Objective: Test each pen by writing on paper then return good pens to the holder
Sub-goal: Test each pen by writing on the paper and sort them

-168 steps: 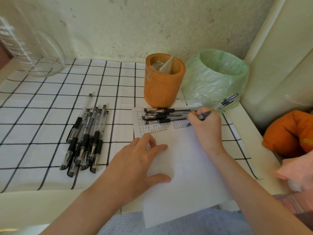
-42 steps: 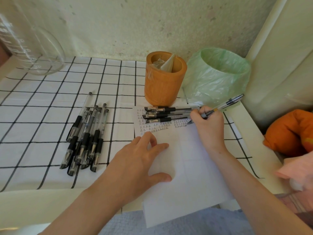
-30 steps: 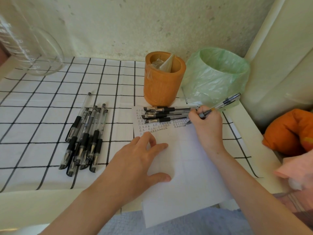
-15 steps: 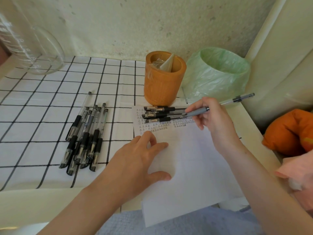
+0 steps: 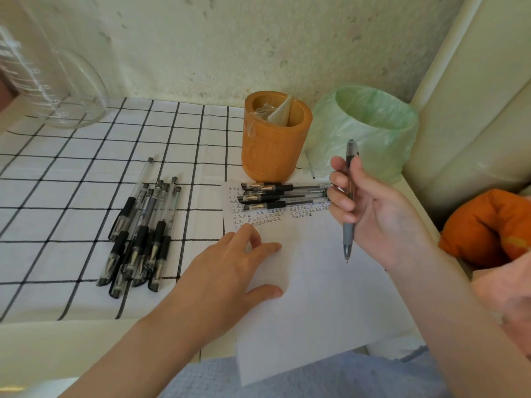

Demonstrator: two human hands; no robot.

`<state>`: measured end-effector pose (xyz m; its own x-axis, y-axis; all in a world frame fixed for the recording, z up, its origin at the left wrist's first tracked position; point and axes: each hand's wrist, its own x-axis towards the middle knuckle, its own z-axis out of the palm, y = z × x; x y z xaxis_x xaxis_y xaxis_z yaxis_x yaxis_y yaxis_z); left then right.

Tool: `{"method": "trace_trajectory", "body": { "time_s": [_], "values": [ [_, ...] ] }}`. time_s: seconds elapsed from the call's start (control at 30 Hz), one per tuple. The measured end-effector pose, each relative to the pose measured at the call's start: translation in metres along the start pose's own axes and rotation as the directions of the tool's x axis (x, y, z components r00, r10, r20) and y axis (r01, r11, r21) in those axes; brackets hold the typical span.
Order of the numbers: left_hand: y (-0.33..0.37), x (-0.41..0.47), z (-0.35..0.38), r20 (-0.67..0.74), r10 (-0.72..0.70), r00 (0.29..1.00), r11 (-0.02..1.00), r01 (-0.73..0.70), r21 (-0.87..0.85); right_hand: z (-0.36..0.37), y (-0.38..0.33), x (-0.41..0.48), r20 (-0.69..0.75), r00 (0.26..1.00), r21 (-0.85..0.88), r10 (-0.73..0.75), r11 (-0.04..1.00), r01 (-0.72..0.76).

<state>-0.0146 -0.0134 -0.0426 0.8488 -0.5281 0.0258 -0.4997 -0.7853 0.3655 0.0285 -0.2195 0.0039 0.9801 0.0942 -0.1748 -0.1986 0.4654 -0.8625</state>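
Holding the grey pen (image 5: 349, 222) upright in my right hand (image 5: 373, 208), fingers curled round its barrel, tip clear of the paper (image 5: 316, 297), I judge its test done and the holder (image 5: 273, 145) next. My left hand (image 5: 230, 271) lies flat, fingers straight, pinning the sheet, with a few pens (image 5: 275, 195) across its scribbled top edge and a pile of pens (image 5: 140, 231) on the checked cloth (image 5: 57, 196). Inside the holder I make out only what may be plastic wrap (image 5: 275, 113); a green-lined bin (image 5: 370, 124) stands beside it.
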Motion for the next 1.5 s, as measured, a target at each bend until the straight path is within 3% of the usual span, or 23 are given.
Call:
{"method": "trace_trajectory", "body": {
  "time_s": [0.23,0.53,0.67,0.7,0.77,0.83,0.87,1.03,1.23,1.5],
  "values": [
    [-0.001,-0.001,0.001,-0.005,-0.001,1.000,1.000,0.001,0.009,-0.001,0.000,0.004,0.001,0.991,0.230,0.131,0.965,-0.128],
    [-0.002,-0.001,0.003,-0.004,0.003,1.000,1.000,-0.003,0.019,0.000,0.002,0.005,0.012,0.987,0.275,0.163,0.948,-0.159],
    [0.000,-0.001,0.001,-0.021,-0.001,1.000,1.000,0.001,0.021,0.006,0.004,0.008,-0.119,0.976,0.337,0.181,0.932,-0.132],
    [-0.001,-0.001,-0.001,-0.033,-0.008,0.999,1.000,0.009,0.019,0.006,0.006,0.009,-0.154,0.972,0.317,0.176,0.941,-0.120],
    [-0.002,-0.001,-0.007,-0.075,-0.040,0.996,0.998,0.043,0.036,0.003,0.009,0.011,-0.210,0.965,0.099,0.155,0.986,-0.136],
    [-0.007,-0.002,-0.012,-0.184,-0.103,0.977,0.990,0.119,0.080,0.000,0.010,0.012,-0.260,0.960,-0.135,0.103,0.981,-0.142],
    [-0.011,-0.003,-0.015,-0.240,-0.149,0.959,0.979,0.178,0.104,-0.002,0.011,0.012,-0.265,0.961,-0.165,0.085,0.978,-0.132],
    [-0.028,-0.011,-0.020,-0.278,-0.359,0.891,0.848,0.436,0.303,-0.002,0.015,0.015,-0.248,0.966,-0.118,0.079,0.987,-0.111],
    [-0.029,-0.013,-0.013,-0.252,-0.389,0.886,0.805,0.460,0.375,0.001,0.014,0.020,-0.129,0.982,-0.002,0.136,0.991,-0.137],
    [-0.037,-0.010,-0.013,-0.246,-0.438,0.865,0.761,0.502,0.411,0.000,0.011,0.020,-0.112,0.986,-0.071,0.122,0.989,-0.131]
  ]
}}
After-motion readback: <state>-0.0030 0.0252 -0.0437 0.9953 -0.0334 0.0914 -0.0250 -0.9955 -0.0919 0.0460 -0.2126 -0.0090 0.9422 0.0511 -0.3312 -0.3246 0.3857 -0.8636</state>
